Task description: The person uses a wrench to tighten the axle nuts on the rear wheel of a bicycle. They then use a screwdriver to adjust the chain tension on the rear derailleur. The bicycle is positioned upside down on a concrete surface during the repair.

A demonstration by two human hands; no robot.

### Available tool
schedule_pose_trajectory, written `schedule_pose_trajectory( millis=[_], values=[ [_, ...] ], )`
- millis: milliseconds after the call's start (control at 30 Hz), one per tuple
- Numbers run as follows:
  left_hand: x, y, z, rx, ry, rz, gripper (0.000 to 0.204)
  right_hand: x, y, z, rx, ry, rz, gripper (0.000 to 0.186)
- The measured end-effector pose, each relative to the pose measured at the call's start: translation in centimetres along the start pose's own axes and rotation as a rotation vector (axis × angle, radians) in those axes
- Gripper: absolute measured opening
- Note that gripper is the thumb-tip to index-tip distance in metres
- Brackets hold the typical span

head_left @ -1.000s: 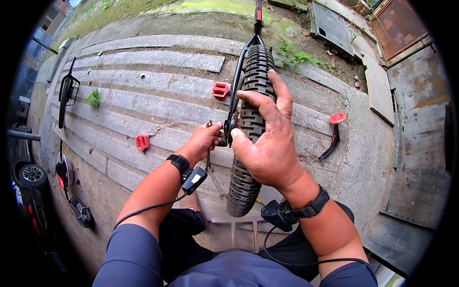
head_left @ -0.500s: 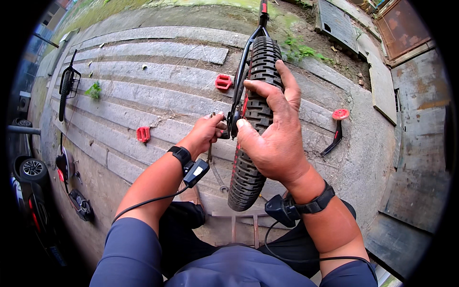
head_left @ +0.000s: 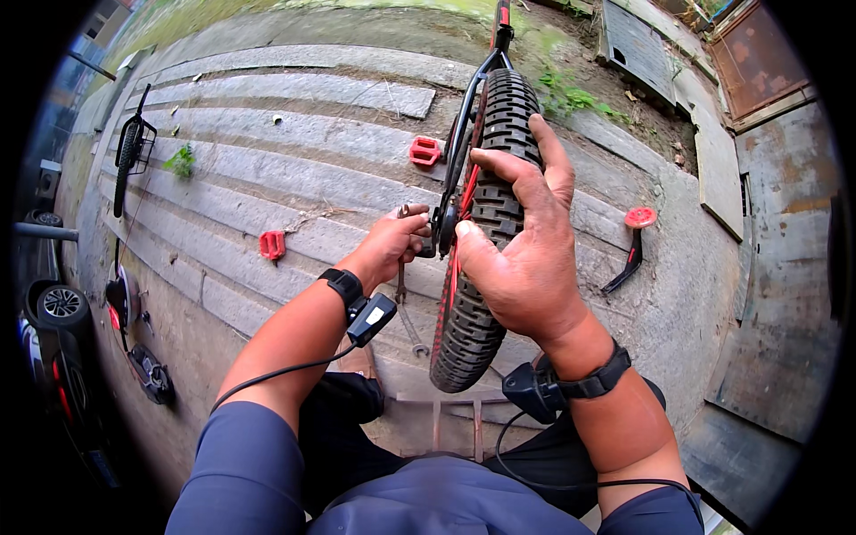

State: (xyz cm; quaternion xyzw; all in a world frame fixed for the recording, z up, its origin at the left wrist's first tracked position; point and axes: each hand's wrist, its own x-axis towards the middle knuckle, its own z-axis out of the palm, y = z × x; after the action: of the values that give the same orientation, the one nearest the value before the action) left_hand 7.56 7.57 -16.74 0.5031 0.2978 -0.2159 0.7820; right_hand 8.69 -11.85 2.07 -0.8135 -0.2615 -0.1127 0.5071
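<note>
A small bicycle wheel with a knobbly black tyre [head_left: 465, 334] and red rim stands upright in front of me, joined to a black frame [head_left: 467, 107]. My right hand [head_left: 535, 241] clasps the tyre from the right, thumb and index finger reaching its left edge, other fingers apart. On the wheel's left, by the axle, my left hand [head_left: 397, 242] is closed around a wrench [head_left: 401, 283] whose lower end hangs below the fingers. Whether its upper end touches the axle hardware is hidden. Another wrench [head_left: 413, 333] lies on the ground below.
Red pedals lie on the stone slabs, one [head_left: 425, 152] beside the frame, another [head_left: 272, 244] farther left. At right is a red disc on a black arm [head_left: 634, 245]. Another bicycle [head_left: 130, 160], a parked car [head_left: 67, 383] and rusty metal sheets [head_left: 776, 250] stand around. Cables trail from both wrists.
The whole scene has shifted slightly right in view, with the wheel and both hands. Both grips look the same.
</note>
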Motion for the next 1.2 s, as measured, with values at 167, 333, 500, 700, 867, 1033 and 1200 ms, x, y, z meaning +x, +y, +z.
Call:
schedule_pose_trajectory(
  millis=[167,333,500,700,867,1033,1200],
  values=[
    [-0.3,0.5,-0.2,0.089,-0.022,0.017,0.02,0.1,-0.2,-0.1,-0.043,-0.031,-0.007,0.052],
    [-0.6,0.8,0.3,0.162,0.051,-0.072,0.024,0.0,-0.3,-0.2,0.007,-0.041,0.037,0.052],
    [-0.3,0.6,0.1,0.042,0.041,-0.053,0.025,0.0,-0.3,-0.3,-0.014,-0.025,0.007,0.052],
    [0.0,0.4,-0.2,0.072,-0.03,0.012,0.019,0.1,-0.4,-0.3,-0.012,-0.028,-0.002,0.052],
    [-0.2,0.7,0.5,0.135,0.014,0.006,0.013,0.0,-0.4,-0.5,0.043,-0.044,0.032,0.052],
    [0.2,0.0,1.1,0.232,0.093,0.088,0.022,-0.2,-0.4,-0.8,-0.02,-0.057,0.068,0.053],
    [0.7,0.2,-0.2,0.174,0.167,0.093,0.031,-0.4,-0.2,-0.8,-0.024,-0.038,0.06,0.053]
  ],
)
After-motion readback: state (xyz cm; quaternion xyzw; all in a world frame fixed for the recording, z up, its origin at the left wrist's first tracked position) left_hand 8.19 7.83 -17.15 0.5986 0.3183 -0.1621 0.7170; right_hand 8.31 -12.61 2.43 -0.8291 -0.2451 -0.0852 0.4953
